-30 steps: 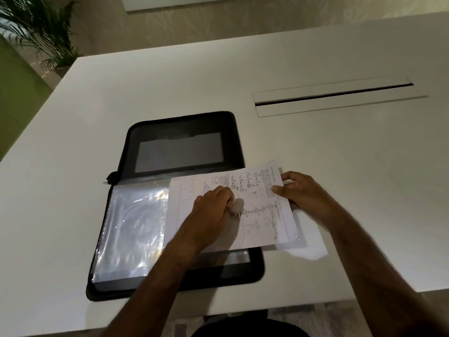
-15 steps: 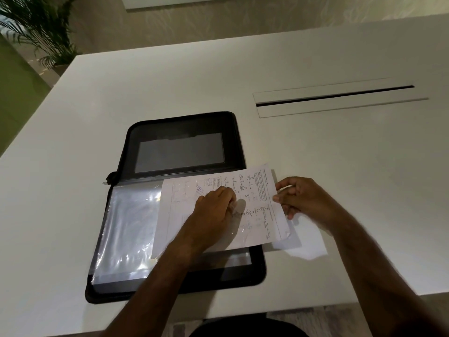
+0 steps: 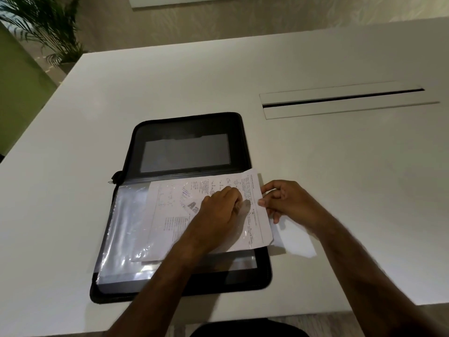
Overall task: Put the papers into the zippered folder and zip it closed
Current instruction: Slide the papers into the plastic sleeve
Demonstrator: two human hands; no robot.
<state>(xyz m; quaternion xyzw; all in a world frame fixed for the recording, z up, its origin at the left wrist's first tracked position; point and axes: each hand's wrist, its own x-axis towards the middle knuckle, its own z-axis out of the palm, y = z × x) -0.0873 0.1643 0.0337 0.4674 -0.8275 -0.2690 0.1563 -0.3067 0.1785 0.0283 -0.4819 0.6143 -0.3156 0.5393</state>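
A black zippered folder (image 3: 187, 132) lies open on the white table (image 3: 340, 178), its near half covered by a clear plastic sleeve (image 3: 126, 229). A printed paper (image 3: 170, 215) sits mostly inside that sleeve, its right edge sticking out past the folder. My left hand (image 3: 218, 210) pinches the sleeve's open edge over the paper. My right hand (image 3: 289, 203) grips the paper's right edge. Another white sheet (image 3: 296, 242) lies on the table under my right hand.
A long cable slot with a white lid (image 3: 345, 99) is set into the table at the back right. A potted plant (image 3: 41, 27) stands off the table's far left corner. The table's near edge runs just below the folder.
The paper has slid leftward, deeper into the plastic sleeve, with my right hand following it. My left hand has stayed at the sleeve's edge.
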